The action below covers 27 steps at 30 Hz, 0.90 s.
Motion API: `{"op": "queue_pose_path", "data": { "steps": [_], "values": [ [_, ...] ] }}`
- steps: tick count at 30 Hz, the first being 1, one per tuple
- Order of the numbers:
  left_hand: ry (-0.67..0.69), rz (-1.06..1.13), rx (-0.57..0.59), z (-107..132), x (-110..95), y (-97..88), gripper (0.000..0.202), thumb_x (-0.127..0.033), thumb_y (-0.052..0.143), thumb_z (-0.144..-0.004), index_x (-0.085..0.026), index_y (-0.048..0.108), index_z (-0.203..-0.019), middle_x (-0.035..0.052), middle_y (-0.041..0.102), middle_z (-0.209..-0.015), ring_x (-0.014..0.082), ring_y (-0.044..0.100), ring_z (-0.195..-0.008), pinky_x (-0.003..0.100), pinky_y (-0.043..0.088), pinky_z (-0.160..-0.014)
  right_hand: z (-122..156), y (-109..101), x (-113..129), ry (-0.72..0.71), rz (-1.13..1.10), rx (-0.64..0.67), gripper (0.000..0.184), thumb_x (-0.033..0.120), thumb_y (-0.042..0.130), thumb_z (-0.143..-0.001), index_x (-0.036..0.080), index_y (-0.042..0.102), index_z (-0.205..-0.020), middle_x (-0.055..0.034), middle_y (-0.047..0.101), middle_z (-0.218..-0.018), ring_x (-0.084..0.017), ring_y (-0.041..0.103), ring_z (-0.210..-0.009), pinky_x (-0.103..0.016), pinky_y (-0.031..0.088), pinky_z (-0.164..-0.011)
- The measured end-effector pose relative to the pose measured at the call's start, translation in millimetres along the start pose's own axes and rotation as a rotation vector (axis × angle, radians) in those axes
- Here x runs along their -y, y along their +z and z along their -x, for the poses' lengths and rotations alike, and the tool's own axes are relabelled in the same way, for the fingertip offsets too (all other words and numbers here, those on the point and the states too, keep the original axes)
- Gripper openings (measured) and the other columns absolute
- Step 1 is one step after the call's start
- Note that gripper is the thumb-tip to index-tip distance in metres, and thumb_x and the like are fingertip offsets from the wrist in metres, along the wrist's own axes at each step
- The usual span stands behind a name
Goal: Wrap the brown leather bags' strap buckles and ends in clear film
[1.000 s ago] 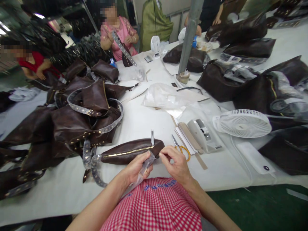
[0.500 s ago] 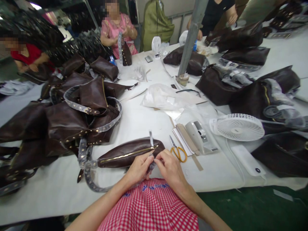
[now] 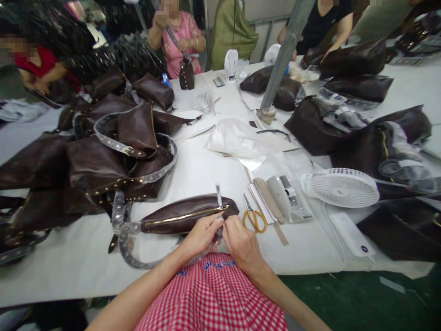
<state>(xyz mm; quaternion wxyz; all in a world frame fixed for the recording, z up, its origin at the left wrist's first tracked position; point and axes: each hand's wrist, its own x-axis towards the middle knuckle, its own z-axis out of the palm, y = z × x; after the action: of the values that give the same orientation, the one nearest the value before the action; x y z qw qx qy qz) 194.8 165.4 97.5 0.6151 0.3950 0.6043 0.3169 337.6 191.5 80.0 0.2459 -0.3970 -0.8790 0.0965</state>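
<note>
Dark brown leather handbag (image 3: 182, 214) lying flat on the white table (image 3: 69, 276), long axis crosswise before the body, its right end nearest the hands; left hand (image 3: 201, 234) and right hand (image 3: 243, 243) both pinched closed there, whatever gripped hidden.
</note>
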Motion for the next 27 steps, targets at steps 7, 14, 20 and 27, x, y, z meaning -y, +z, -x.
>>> {"op": "queue_pose_path", "data": {
  "steps": [7, 14, 20, 27],
  "values": [
    [0.022, 0.001, 0.003, -2.8, 5.0, 3.5, 0.043, -0.056, 0.039, -0.089, -0.017, 0.056, -0.086, -0.0035, 0.053, -0.057, 0.0094, 0.048, -0.037, 0.019, 0.037, -0.036, 0.0, -7.1, 4.7, 0.225, -0.247, 0.036, 0.014, 0.016, 0.038, -0.092, 0.018, 0.051, -0.087, -0.0022, 0.059, -0.071, -0.015, 0.058, -0.061, -0.024, 0.040, -0.052],
    [-0.083, 0.030, 0.058, -2.0, 2.3, -4.6, 0.044, -0.057, 0.043, -0.087, -0.016, 0.057, -0.092, -0.0030, 0.055, -0.056, 0.0103, 0.052, -0.037, 0.019, 0.037, -0.036, -0.8, -13.8, -3.5, 0.256, -0.420, 0.198, 0.016, 0.017, 0.047, -0.088, 0.019, 0.053, -0.103, -0.0022, 0.066, -0.082, -0.017, 0.065, -0.073, -0.027, 0.045, -0.063],
    [-0.162, 0.169, 0.127, 1.6, -1.3, -8.1, 0.048, -0.064, 0.051, -0.079, -0.016, 0.055, -0.082, -0.0020, 0.055, -0.054, 0.0109, 0.050, -0.036, 0.020, 0.038, -0.036, -5.3, -16.5, -13.9, 0.220, -0.496, 0.288, 0.019, 0.014, 0.047, -0.082, 0.019, 0.051, -0.100, 0.0010, 0.061, -0.071, -0.015, 0.060, -0.065, -0.026, 0.043, -0.061],
    [-0.237, 0.301, 0.192, 1.6, -0.4, -4.6, 0.048, -0.063, 0.059, -0.073, -0.016, 0.057, -0.081, -0.0011, 0.057, -0.051, 0.0113, 0.048, -0.034, 0.023, 0.041, -0.037, -12.5, -22.6, -35.5, 0.205, -0.764, 0.492, 0.009, 0.016, 0.047, -0.084, 0.020, 0.048, -0.093, 0.0057, 0.052, -0.064, -0.009, 0.052, -0.053, -0.019, 0.040, -0.051]
  ]
}}
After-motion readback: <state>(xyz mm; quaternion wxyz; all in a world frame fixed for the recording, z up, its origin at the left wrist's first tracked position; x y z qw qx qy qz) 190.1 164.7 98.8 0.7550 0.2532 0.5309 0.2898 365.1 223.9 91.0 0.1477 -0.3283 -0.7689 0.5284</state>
